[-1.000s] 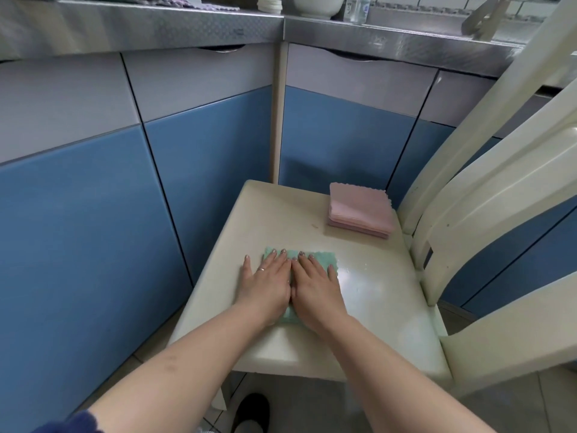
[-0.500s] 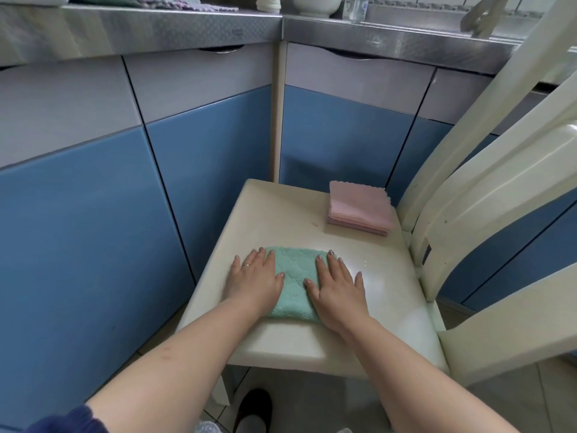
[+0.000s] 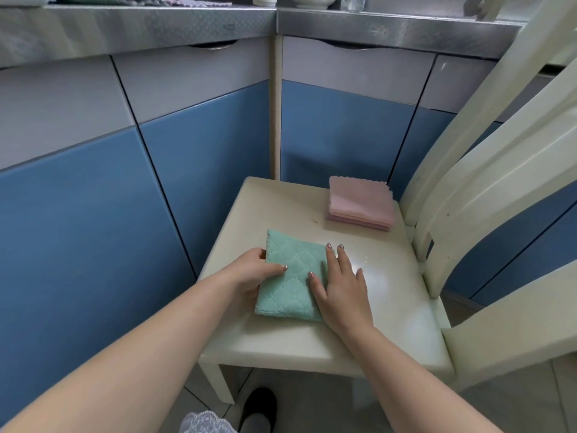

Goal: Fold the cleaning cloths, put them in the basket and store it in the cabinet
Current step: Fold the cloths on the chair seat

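Green cloth [image 3: 292,281] sits folded into a small quilted square on the chair seat [image 3: 312,342], directly between the two hands. Left hand [image 3: 249,275] grips its left edge: thumb lies on top, the other fingers look tucked under or against the edge, likely to lift the cloth or keep the fold from springing open. Right hand [image 3: 338,284] lies flat, fingers straight and spread, covering the cloth's right edge with the outer fingers spilling onto the bare seat; reads as pressing the layers down, not gripping. The hands are apart, with cloth showing between them. Pink cloths [image 3: 360,206] are already folded and stacked well beyond the right hand's fingertips, at the seat's far corner by the chair back [image 3: 487,182], presumably parked out of the folding area. My read: the green fold is done or nearly so, and stacking comes next. Hard to call: how many layers the green cloth has, and whether the left fingers are actually underneath. No basket is in view. More cloths [image 3: 140,0] lie on the counter [image 3: 140,23] far above the left hand, cut off by the top edge, so count and state are unclear. Cabinet doors [image 3: 203,157] ahead are all closed; can't tell which one takes the basket.
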Available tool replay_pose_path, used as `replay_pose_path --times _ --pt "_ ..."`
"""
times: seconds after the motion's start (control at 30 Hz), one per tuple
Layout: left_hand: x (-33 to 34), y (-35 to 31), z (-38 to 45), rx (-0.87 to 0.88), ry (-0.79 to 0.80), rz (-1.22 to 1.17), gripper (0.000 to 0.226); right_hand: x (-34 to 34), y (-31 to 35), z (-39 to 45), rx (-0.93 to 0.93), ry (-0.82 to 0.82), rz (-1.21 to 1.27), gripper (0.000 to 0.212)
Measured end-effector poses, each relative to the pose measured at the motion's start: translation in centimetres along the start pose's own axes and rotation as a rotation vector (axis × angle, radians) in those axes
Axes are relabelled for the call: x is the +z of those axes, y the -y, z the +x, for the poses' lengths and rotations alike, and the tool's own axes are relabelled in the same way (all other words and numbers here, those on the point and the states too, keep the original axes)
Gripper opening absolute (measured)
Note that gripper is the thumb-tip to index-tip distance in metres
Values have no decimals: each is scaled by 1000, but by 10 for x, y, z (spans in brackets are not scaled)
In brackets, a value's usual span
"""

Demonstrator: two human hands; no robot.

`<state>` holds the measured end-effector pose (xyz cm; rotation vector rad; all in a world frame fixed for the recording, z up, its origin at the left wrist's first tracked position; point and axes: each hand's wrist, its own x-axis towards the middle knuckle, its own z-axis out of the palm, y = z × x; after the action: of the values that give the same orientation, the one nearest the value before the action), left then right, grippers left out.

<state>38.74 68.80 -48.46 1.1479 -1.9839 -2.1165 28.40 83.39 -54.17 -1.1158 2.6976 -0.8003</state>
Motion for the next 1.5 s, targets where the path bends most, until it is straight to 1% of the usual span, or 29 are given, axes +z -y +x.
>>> replay_pose_path --times 0.07,0.13,0.2,0.3,0.37,0.47,0.53,0.6,0.77,0.83,0.93,0.97,1.07,1.17,1.3,1.37,1.43,1.5 --pt "2 8 2 3 46 -120 28 -3 -1 -3 23 -77 188 69" --pt "3 16 4 11 84 -308 31 -7 -3 -8 85 -143 432 73" --pt "6 15 6 32 114 -434 31 -16 -5 -11 191 -147 661 76" --pt "15 -2 14 89 145 -479 30 -35 -10 1 321 -94 886 76" --pt "24 -20 23 116 150 -473 28 -49 -15 16 302 -138 948 66" --pt "41 -51 48 140 121 -472 28 -74 -19 46 227 -235 888 44" --pt "50 -76 73 163 69 -447 27 -91 -23 71 215 -300 827 37" --pt "58 -102 103 187 30 -399 26 -102 -31 100 232 -353 767 36" --pt "68 -145 170 236 38 -186 23 -111 -50 159 352 -445 665 38" --pt "73 -147 184 210 29 -139 23 -113 -58 170 421 -422 637 38" --pt "79 -144 194 178 -15 -73 19 -114 -65 174 501 -339 573 36" --pt "80 -145 197 179 -34 -20 17 -114 -66 175 526 -308 567 35" --pt "80 -148 195 214 -84 165 23 -112 -65 175 573 -246 551 31" --pt "80 -154 198 201 -91 208 24 -115 -66 178 608 -203 532 30" --pt "81 -155 206 154 -79 320 25 -112 -71 183 668 -91 438 30" --pt "80 -151 208 115 -77 303 26 -107 -75 183 666 -116 422 29" --pt "78 -148 208 80 -104 256 29 -107 -76 187 697 -136 471 35" --pt "75 -142 207 8 -160 250 45 -109 -76 192 768 -96 551 47"
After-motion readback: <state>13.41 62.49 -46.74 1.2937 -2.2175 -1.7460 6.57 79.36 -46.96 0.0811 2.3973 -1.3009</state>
